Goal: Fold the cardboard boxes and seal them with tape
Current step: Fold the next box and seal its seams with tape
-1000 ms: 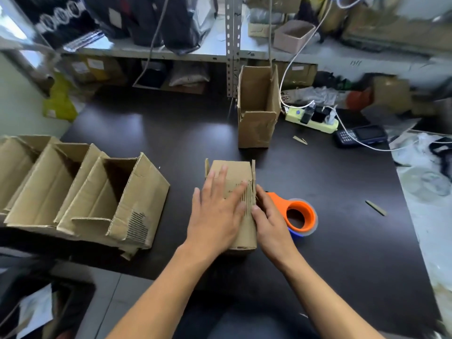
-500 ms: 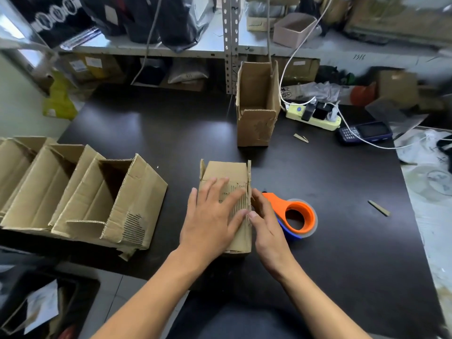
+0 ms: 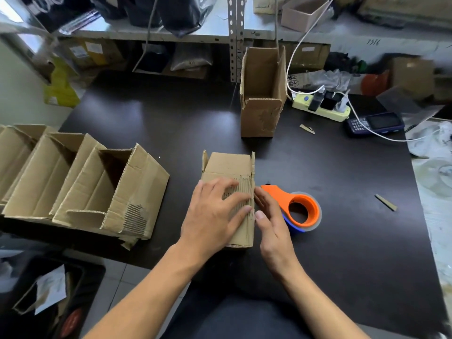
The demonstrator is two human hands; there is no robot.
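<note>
Both hands are on the small cardboard box [image 3: 228,167] in the middle of the dark counter [image 3: 171,123]. Left hand [image 3: 212,214] lies flat on top of the box with its fingers spread and straight, pressing the flap down. Right hand [image 3: 271,223] sits against the right side of the box, fingers mostly straight, with its thumb touching the edge; it is not wrapped around anything. The box lies on its side, and two little flaps stick up at its far end.

Just to the right of the box, touching the counter, is an orange tape holder [image 3: 299,206] with a roll of tape on it. Farther back stands a tall open box [image 3: 261,111], upright. To the left is a row of open boxes [image 3: 80,187] leaning on each other. At the back right are a pale power strip [image 3: 320,106] with plugs and white cords, and a dark phone [image 3: 374,123]. A shelf [image 3: 146,33] runs along the back.
</note>
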